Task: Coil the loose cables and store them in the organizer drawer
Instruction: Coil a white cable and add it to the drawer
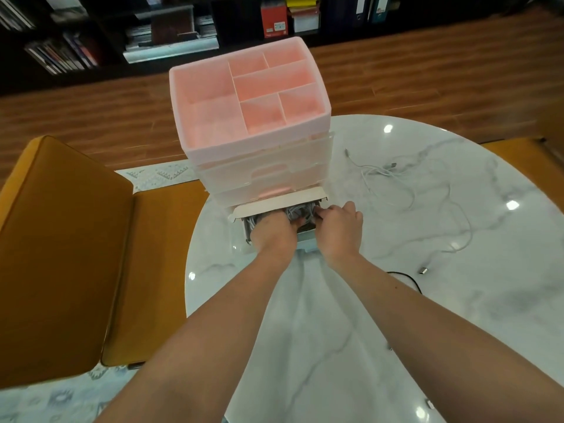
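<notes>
Two bare forearms nearest, stretched over the white marble tabletop [351, 346] toward the pink organizer [250, 117], both ending in its pulled-out bottom drawer [276, 238]. Left hand [271, 230] pushed down into the left half of the drawer, fingers hidden among the contents, so cannot tell if curled or flat; probably pressing a bundle down to keep it from springing open. Right hand [338, 227] at the right front corner of the drawer, fingers bent and pinching at a grey coiled cable [300, 212] lying inside, likely tucking the last loops under the drawer above. Drawer drawn out toward the camera, only as far as needed for both hands to enter; white strip [280, 203] just above it, perhaps a cardboard flap, hard to tell.

Right of the organizer and a little nearer than it, black cable [407, 279] with a metal plug [423, 270], not yet coiled. Farther right of the organizer, white loose cable [406, 190] sprawled in wide loops, well apart from the drawer, also waiting. So, by judgement, one cable stored, at least two left.

Left of the organizer, mustard-yellow chair [61, 254] beside the tabletop. Behind the organizer, wooden floor [427, 80], then dark bookshelf [91, 32] farthest.
</notes>
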Tool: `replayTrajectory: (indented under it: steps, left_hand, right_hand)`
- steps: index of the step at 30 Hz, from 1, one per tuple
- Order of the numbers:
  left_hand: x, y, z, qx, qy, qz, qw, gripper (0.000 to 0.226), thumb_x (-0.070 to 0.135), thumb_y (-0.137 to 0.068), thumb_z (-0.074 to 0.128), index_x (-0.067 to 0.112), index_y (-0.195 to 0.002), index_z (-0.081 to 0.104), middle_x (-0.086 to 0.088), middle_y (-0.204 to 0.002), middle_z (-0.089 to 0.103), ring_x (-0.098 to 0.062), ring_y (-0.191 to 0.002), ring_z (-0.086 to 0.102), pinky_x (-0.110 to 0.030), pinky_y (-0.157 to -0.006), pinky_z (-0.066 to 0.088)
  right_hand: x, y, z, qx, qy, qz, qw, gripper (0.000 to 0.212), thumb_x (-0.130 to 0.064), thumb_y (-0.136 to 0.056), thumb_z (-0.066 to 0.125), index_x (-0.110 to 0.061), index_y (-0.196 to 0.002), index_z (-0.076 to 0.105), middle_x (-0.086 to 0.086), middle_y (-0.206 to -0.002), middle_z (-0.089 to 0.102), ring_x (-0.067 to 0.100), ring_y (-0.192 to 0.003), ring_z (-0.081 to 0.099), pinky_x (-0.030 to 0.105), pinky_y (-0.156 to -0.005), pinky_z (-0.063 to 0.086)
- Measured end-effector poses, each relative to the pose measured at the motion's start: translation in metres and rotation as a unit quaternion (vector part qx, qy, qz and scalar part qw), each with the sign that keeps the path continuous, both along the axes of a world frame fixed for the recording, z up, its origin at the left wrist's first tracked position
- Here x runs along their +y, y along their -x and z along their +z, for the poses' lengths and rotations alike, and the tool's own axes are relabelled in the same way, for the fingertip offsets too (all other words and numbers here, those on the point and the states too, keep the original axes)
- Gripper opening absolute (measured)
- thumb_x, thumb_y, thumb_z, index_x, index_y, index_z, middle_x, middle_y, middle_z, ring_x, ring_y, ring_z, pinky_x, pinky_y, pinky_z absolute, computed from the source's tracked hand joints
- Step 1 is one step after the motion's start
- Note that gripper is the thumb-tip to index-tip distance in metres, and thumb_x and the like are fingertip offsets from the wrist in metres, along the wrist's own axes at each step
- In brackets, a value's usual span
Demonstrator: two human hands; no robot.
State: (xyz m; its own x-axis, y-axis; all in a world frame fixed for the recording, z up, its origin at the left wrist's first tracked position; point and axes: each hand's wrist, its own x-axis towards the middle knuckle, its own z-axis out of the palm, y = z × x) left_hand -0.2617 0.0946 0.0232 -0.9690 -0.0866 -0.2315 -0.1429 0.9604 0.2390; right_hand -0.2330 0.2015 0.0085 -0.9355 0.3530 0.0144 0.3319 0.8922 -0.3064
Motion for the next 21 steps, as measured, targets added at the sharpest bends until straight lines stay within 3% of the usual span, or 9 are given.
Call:
replayTrajectory:
  steps: [4, 8, 13, 16, 21]
  left_hand:
    - [0.0009, 0.0028, -0.0003, -0.003, 0.019, -0.006, 1.0, 0.04, 0.046, -0.092, 0.058, 0.013, -0.114, 0.062, -0.009, -0.112, 0.065, -0.028, -0.104, 0.061, -0.033, -0.074, 0.048]
    - [0.0052, 0.0039, -0.0006, 0.002, 0.013, 0.004, 1.0, 0.041, 0.048, -0.092, 0.059, 0.012, -0.114, 0.063, -0.009, -0.112, 0.064, -0.027, -0.103, 0.061, -0.032, -0.068, 0.044]
    - [0.0048, 0.0046, 0.0001, 0.01, 0.039, -0.009, 0.999, 0.031, 0.033, -0.097, 0.055, 0.01, -0.116, 0.062, -0.011, -0.118, 0.062, -0.028, -0.111, 0.057, -0.034, -0.073, 0.047]
    - [0.0046, 0.0039, 0.0005, 0.007, 0.047, -0.014, 0.999, 0.025, 0.027, -0.098, 0.054, 0.01, -0.115, 0.063, -0.011, -0.119, 0.061, -0.028, -0.11, 0.057, -0.033, -0.069, 0.042]
    - [0.0047, 0.0036, 0.0016, 0.002, 0.047, -0.015, 0.999, 0.024, 0.025, -0.097, 0.055, 0.011, -0.115, 0.063, -0.011, -0.119, 0.061, -0.028, -0.111, 0.057, -0.032, -0.069, 0.041]
  right_hand:
    - [0.002, 0.0001, 0.0002, 0.041, 0.071, -0.043, 0.996, 0.014, -0.022, -0.092, 0.056, -0.024, -0.101, 0.067, 0.0, -0.084, 0.069, 0.022, -0.087, 0.052, 0.029, -0.071, 0.019]
    - [0.0036, 0.0026, 0.0009, 0.054, 0.139, -0.026, 0.988, 0.021, -0.03, -0.093, 0.056, -0.03, -0.103, 0.074, -0.003, -0.09, 0.074, 0.022, -0.092, 0.05, 0.029, -0.072, 0.016]
    - [0.0083, 0.0005, -0.0035, 0.043, 0.15, -0.009, 0.988, 0.022, -0.03, -0.091, 0.058, -0.036, -0.105, 0.074, -0.009, -0.092, 0.073, 0.017, -0.098, 0.047, 0.031, -0.072, 0.014]
    - [0.0079, 0.0008, -0.0036, 0.052, 0.158, -0.013, 0.986, 0.021, -0.03, -0.091, 0.059, -0.035, -0.105, 0.073, -0.009, -0.09, 0.073, 0.018, -0.096, 0.048, 0.033, -0.076, 0.018]
    - [0.0006, 0.0067, -0.0011, 0.057, 0.14, -0.058, 0.987, 0.024, -0.023, -0.092, 0.054, -0.035, -0.099, 0.074, -0.006, -0.084, 0.073, 0.018, -0.092, 0.049, 0.031, -0.068, 0.011]
